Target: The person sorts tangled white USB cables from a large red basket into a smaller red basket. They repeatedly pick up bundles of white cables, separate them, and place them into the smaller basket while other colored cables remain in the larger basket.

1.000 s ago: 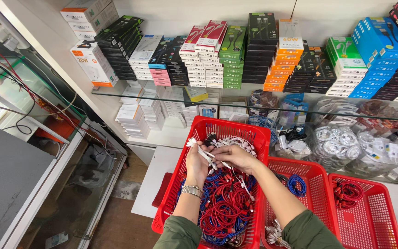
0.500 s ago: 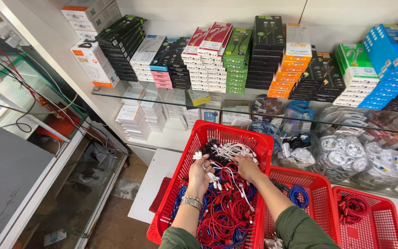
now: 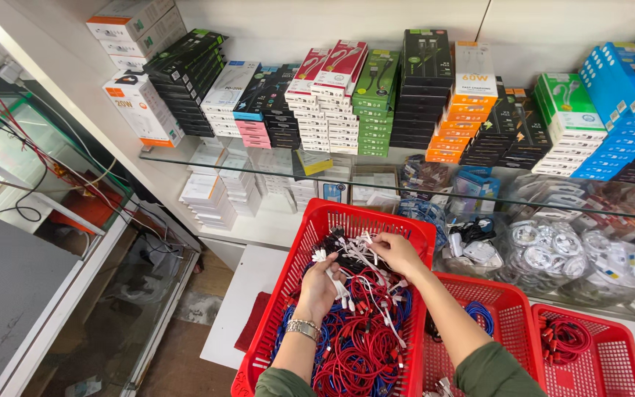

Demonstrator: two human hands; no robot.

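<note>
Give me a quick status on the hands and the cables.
Left hand gripping white cables. Right hand pinching the same bundle. Both over red basket of red and blue cables. Nothing blocking.

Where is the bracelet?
In the head view, the silver bracelet sits on the left hand's wrist, low in the middle, over the red and blue cables in the big red basket.

Glass shelf (image 3: 273,170) overhangs red basket (image 3: 299,254); basket open above cables (image 3: 354,345).
</note>
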